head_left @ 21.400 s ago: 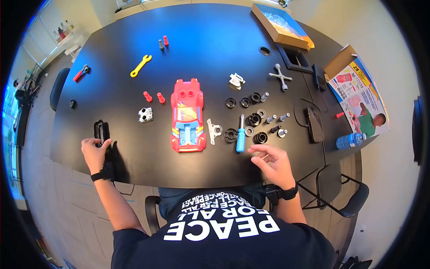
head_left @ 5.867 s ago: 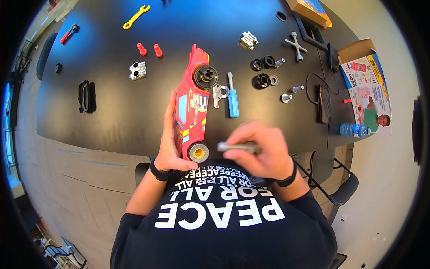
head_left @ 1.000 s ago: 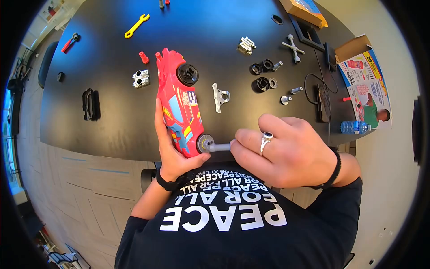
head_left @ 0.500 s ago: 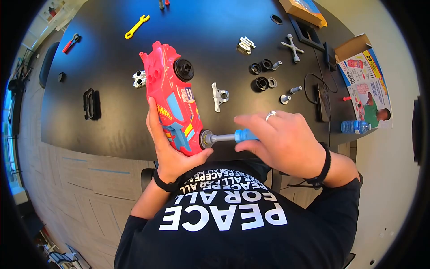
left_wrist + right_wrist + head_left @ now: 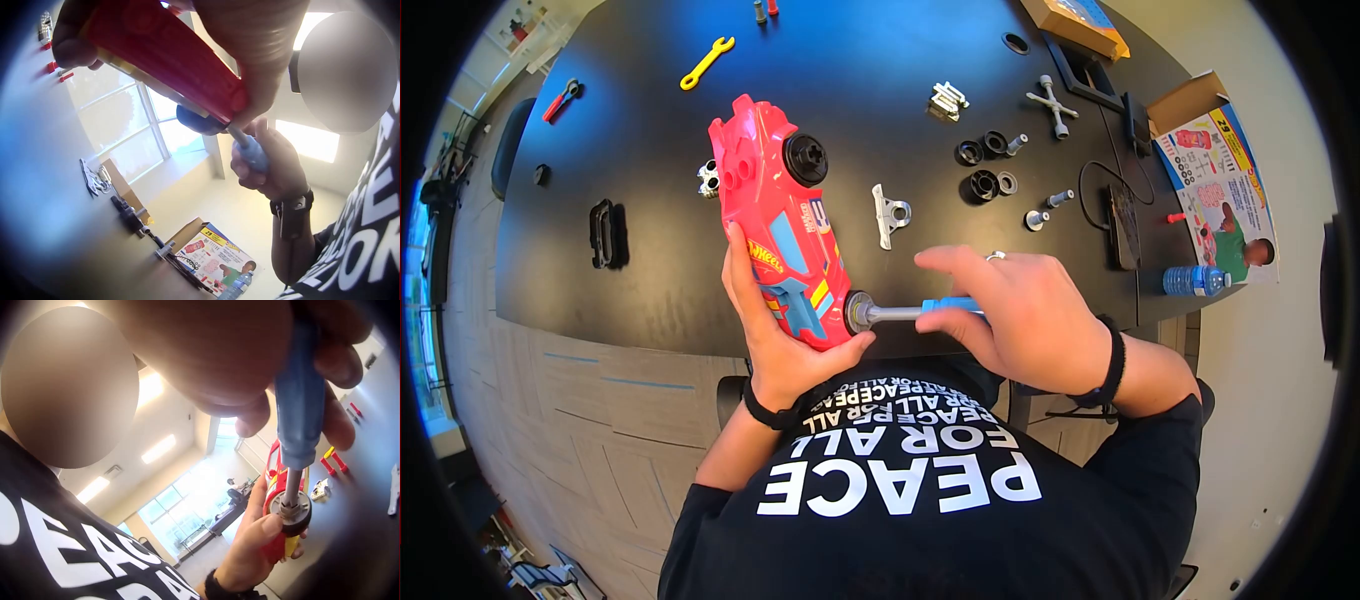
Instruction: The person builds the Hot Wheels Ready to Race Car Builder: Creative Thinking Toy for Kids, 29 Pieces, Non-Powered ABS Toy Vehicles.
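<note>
My left hand (image 5: 775, 345) grips a red toy car (image 5: 785, 220) above the table's near edge, its wheeled side turned to the right. A black wheel (image 5: 806, 160) sits at the far end. The near wheel (image 5: 860, 312) has a grey hub, with my left thumb beside it. My right hand (image 5: 1040, 320) holds a screwdriver (image 5: 895, 314) by its blue handle, fingers wrapped around it in the right wrist view. The grey shaft of the screwdriver (image 5: 292, 487) meets the hub of the near wheel (image 5: 300, 515). The left wrist view shows the car's red body (image 5: 169, 56) close up.
A silver bracket (image 5: 890, 217) lies right of the car. Black wheel parts (image 5: 980, 186), grey bolts (image 5: 1036, 220) and a cross wrench (image 5: 1055, 107) lie farther right. A yellow wrench (image 5: 707, 63) and a black frame (image 5: 603, 234) lie left. A bottle (image 5: 1195, 281) stands far right.
Since the oldest frame, the car has been lifted and carries wheels, and the screwdriver has been picked up. Over the last second, the car's far end swung left while the right hand shifted its grip.
</note>
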`<state>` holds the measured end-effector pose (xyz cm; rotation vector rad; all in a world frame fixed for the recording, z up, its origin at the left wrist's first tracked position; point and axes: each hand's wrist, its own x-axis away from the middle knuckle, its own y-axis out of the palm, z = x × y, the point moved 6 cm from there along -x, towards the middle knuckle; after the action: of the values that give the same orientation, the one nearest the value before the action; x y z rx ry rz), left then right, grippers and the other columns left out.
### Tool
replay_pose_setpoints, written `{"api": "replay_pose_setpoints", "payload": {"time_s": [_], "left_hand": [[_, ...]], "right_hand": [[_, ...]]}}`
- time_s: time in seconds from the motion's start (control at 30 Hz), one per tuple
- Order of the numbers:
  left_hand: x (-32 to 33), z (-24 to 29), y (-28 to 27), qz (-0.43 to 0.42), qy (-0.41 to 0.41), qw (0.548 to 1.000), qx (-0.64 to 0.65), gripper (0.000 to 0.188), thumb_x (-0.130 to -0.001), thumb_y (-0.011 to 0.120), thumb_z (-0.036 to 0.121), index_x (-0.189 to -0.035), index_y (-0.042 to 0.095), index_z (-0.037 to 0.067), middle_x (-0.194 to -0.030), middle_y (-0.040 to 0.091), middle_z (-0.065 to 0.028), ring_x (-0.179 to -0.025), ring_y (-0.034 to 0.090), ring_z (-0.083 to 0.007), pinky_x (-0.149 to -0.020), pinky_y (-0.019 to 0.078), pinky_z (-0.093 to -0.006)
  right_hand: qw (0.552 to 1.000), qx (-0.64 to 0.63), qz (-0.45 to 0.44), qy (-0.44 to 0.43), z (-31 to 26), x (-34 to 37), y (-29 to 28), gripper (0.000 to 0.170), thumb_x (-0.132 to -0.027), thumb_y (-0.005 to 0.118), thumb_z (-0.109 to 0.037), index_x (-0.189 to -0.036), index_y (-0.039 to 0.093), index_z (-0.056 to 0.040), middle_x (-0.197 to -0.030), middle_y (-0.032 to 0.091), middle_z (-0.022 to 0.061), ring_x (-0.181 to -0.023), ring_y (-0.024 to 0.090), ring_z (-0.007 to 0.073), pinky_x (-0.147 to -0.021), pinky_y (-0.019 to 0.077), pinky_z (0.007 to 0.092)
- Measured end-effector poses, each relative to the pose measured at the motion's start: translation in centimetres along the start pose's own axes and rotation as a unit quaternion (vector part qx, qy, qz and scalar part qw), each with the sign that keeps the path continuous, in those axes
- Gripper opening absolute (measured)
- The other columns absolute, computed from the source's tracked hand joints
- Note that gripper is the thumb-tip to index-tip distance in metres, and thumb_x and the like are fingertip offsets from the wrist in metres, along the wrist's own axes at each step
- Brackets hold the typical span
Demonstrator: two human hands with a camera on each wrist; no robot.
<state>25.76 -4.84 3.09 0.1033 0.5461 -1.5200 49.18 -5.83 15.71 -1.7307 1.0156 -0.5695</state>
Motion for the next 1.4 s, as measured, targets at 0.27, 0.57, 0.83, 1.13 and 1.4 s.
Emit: {"api": "replay_pose_setpoints", "payload": {"time_s": [0.27, 0.57, 0.83, 1.13, 1.4], "left_hand": [[0.1, 0.0, -0.1, 0.001, 0.006, 1.0, -0.009, 0.16, -0.059, 0.107, 0.037, -0.179, 0.006, 0.007, -0.165, 0.031, -0.022, -0.154, 0.038, -0.0388, -0.125, 0.039, -0.0519], [0.0, 0.6, -0.1, 0.001, 0.017, 1.0, -0.024, 0.161, -0.059, 0.108, 0.036, -0.179, 0.006, 0.007, -0.166, 0.03, -0.0225, -0.155, 0.037, -0.0396, -0.125, 0.0387, -0.0529], [-0.1, 0.6, -0.1, 0.005, 0.026, 0.999, -0.029, 0.161, -0.058, 0.108, 0.035, -0.179, 0.007, 0.007, -0.167, 0.027, -0.0231, -0.155, 0.037, -0.0405, -0.124, 0.0394, -0.054], [0.3, 0.9, -0.1, 0.01, 0.051, 0.994, -0.094, 0.158, -0.056, 0.109, 0.044, -0.177, 0.015, 0.004, -0.168, 0.024, -0.0284, -0.156, 0.034, -0.0446, -0.124, 0.0394, -0.0555], [-0.1, -0.3, -0.5, 0.008, 0.048, 0.999, 0.004, 0.16, -0.057, 0.108, 0.045, -0.177, 0.01, 0.005, -0.168, 0.028, -0.0282, -0.15, 0.044, -0.0432, -0.12, 0.0444, -0.0538]], "right_hand": [[1.0, 0.01, 0.008, 0.009, -0.1, 0.2, 0.4, 0.064, -0.091, 0.089, -0.033, -0.144, 0.063, -0.0101, -0.094, 0.071, 0.0104, -0.079, 0.071, 0.033, -0.069, 0.0558, 0.0445], [1.0, -0.02, -0.016, -0.002, -0.7, 0.0, 0.0, 0.052, -0.093, 0.085, -0.031, -0.133, 0.062, -0.0058, -0.104, 0.069, 0.0136, -0.091, 0.074, 0.0348, -0.074, 0.0587, 0.0481], [0.998, -0.039, 0.022, -0.033, -0.6, -0.3, 0.3, 0.035, -0.097, 0.083, -0.039, -0.11, 0.069, -0.0102, -0.082, 0.072, 0.0101, -0.074, 0.072, 0.034, -0.064, 0.0537, 0.0462], [0.991, -0.101, -0.083, -0.008, 0.8, 0.2, 2.3, 0.033, -0.099, 0.081, -0.032, -0.111, 0.066, -0.0057, -0.089, 0.073, 0.0162, -0.082, 0.073, 0.0411, -0.072, 0.0558, 0.0522], [0.983, -0.152, -0.081, 0.068, 3.6, 1.9, 5.3, 0.03, -0.098, 0.083, -0.023, -0.112, 0.063, -0.0055, -0.096, 0.073, 0.0163, -0.088, 0.072, 0.0386, -0.076, 0.0554, 0.0492]]}}
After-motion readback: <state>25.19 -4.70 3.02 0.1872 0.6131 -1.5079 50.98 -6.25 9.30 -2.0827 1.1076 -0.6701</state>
